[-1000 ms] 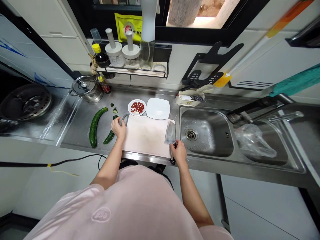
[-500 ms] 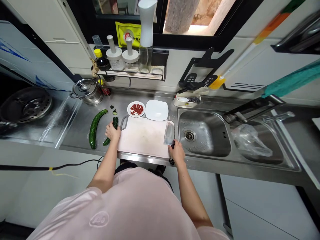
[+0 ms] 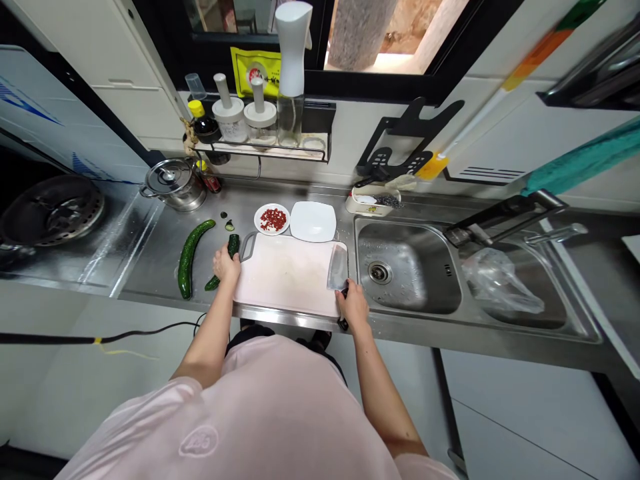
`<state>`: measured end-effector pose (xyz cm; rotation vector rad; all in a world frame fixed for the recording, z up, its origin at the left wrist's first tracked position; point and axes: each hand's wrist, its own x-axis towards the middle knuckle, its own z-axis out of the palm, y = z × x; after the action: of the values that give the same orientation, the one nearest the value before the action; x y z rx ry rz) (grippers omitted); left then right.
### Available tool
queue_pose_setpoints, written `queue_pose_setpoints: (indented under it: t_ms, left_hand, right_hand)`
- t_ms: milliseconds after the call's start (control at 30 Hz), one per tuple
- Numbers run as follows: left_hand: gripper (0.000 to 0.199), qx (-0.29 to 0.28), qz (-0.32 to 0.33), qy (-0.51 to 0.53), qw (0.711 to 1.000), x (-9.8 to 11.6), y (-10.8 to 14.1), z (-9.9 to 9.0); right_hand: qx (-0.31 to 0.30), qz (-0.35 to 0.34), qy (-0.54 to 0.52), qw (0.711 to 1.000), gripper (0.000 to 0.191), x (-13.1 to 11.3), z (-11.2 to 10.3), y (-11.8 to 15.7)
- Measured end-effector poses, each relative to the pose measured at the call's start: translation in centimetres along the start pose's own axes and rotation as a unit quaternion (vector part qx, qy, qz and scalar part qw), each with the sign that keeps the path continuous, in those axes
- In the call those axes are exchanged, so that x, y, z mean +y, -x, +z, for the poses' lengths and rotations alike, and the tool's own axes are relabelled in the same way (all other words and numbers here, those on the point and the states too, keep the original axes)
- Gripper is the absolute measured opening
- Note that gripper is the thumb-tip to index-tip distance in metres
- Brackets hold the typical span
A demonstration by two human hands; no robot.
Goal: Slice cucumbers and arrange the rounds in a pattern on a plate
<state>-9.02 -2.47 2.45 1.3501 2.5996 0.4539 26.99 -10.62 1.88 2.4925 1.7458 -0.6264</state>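
My left hand is closed over the middle of a dark green cucumber, just left of the cutting board; its two ends show past my fingers. My right hand grips the black handle of a cleaver, whose broad blade lies flat on the right edge of the pale cutting board. A second, longer cucumber lies curved on the steel counter to the left. Small cut-off cucumber ends rest behind my left hand.
Behind the board stand a plate of chopped red pieces and a white square plate. A lidded pot is at back left. On the right is a steel sink, with a plastic bag in the far basin. A seasoning rack hangs above.
Almost nothing differs. My left hand and the cucumber under it show only a very slight shift; the cleaver and my right hand stay where they were.
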Motion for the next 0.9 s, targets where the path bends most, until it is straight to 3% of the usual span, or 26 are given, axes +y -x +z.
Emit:
queue_pose_setpoints:
  t_ms: [167, 267, 500, 900]
  left_hand:
    - [0.052, -0.021, 0.096, 0.023, 0.995, 0.9, 1.3, -0.6]
    - [0.053, -0.074, 0.176, 0.047, 0.98, 1.6, 2.2, -0.9]
    - [0.052, -0.182, 0.377, 0.111, 0.901, 3.4, 4.4, -0.7]
    - [0.051, -0.264, 0.431, 0.05, 0.861, 4.2, 6.4, 0.7]
  right_hand:
    - [0.005, -0.004, -0.003, 1.0, 0.052, -0.1, -0.2, 0.1]
    - [-0.001, -0.001, -0.006, 1.0, 0.053, -0.1, -0.2, 0.1]
    - [0.004, 0.0, -0.008, 1.0, 0.053, 0.2, 0.3, -0.1]
    - [-0.007, -0.01, -0.019, 1.0, 0.055, 0.3, -0.4, -0.6]
